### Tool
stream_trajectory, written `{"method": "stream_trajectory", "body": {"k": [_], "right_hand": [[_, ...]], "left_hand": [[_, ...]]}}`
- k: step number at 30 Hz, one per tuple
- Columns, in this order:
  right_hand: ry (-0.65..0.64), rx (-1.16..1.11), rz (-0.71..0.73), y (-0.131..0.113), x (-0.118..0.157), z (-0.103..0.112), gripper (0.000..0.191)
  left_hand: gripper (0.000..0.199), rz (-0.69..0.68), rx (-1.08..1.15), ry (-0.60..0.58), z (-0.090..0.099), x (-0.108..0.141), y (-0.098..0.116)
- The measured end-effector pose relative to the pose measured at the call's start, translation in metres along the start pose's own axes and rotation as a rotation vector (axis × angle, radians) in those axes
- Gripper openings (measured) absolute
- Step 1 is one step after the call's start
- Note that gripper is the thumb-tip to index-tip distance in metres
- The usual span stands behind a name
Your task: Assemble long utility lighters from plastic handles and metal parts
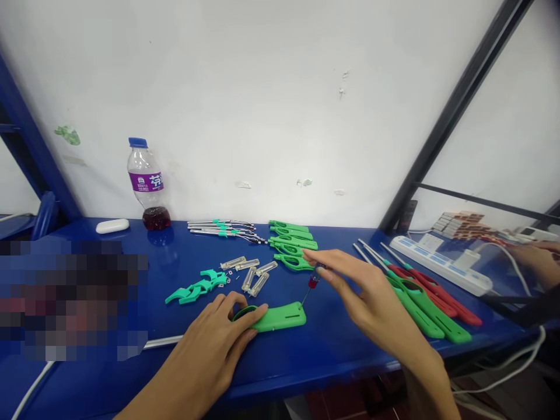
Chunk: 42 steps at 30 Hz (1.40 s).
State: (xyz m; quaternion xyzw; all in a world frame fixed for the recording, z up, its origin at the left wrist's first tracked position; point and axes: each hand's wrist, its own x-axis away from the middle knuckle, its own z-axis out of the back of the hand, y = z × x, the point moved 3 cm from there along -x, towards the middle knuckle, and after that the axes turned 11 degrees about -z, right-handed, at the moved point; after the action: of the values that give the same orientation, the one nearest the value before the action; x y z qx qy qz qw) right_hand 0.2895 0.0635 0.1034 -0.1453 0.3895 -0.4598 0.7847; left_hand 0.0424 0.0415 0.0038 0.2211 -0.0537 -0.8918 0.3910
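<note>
Across the front of the blue table lies a green long-necked gas lighter point(284, 317), its metal neck pointing left. My left hand point(223, 329) is closed round it near the trigger loop, pressing it to the tabletop. My right hand point(365, 291) pinches a small screwdriver point(312, 282) by its red and clear handle. The screwdriver's thin shaft slants down to the right end of the lighter's handle, its tip at a small hole there. Just behind are clear fuel tanks point(259, 284), teal triggers point(196, 290) and a few tiny parts point(224, 279).
Green casing halves point(294, 241) and metal lighter tubes point(219, 230) with wires lie near the wall. Green lighters point(420, 309) and red lighters point(464, 308) rest at right beside a white power strip point(441, 265). A drink bottle point(146, 186) and a white case point(112, 226) stand back left.
</note>
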Motion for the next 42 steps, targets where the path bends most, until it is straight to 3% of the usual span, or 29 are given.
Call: {"method": "stream_trajectory", "body": {"k": [6, 12, 16, 19, 25, 29, 31, 37, 42], "right_hand": [[0.103, 0.108, -0.051, 0.0033, -0.0012, 0.0031, 0.016], [-0.072, -0.034, -0.048, 0.0034, 0.0006, 0.0045, 0.033], [-0.004, 0.011, -0.045, 0.0067, -0.002, 0.0034, 0.016], [0.067, 0.07, -0.051, 0.0094, -0.0033, 0.0041, 0.017], [-0.044, -0.027, -0.037, 0.0068, -0.0004, 0.0041, 0.031], [0.099, 0.105, -0.04, 0.0067, -0.0029, 0.0013, 0.014], [0.128, 0.141, -0.047, 0.0066, -0.0031, 0.0011, 0.015], [-0.017, -0.012, -0.035, 0.0029, 0.0001, 0.0021, 0.032], [0.141, 0.126, -0.084, 0.002, -0.0021, 0.0, 0.01]], "left_hand": [[0.042, 0.001, 0.01, 0.01, -0.0006, -0.0006, -0.0001], [0.043, -0.002, 0.001, -0.003, -0.0007, 0.0002, 0.0001], [0.042, -0.009, -0.003, 0.006, -0.0006, -0.0014, -0.0006], [0.042, -0.013, -0.002, 0.011, -0.0002, -0.0024, -0.0009], [0.043, -0.001, 0.006, 0.001, -0.0004, -0.0008, 0.0004], [0.042, -0.008, -0.001, 0.022, -0.0005, -0.0014, 0.0002], [0.042, -0.015, -0.01, 0.032, -0.0004, -0.0021, 0.0], [0.042, -0.01, -0.002, 0.03, -0.0008, -0.0005, -0.0007], [0.042, -0.02, -0.014, 0.031, -0.0015, 0.0006, -0.0009]]}}
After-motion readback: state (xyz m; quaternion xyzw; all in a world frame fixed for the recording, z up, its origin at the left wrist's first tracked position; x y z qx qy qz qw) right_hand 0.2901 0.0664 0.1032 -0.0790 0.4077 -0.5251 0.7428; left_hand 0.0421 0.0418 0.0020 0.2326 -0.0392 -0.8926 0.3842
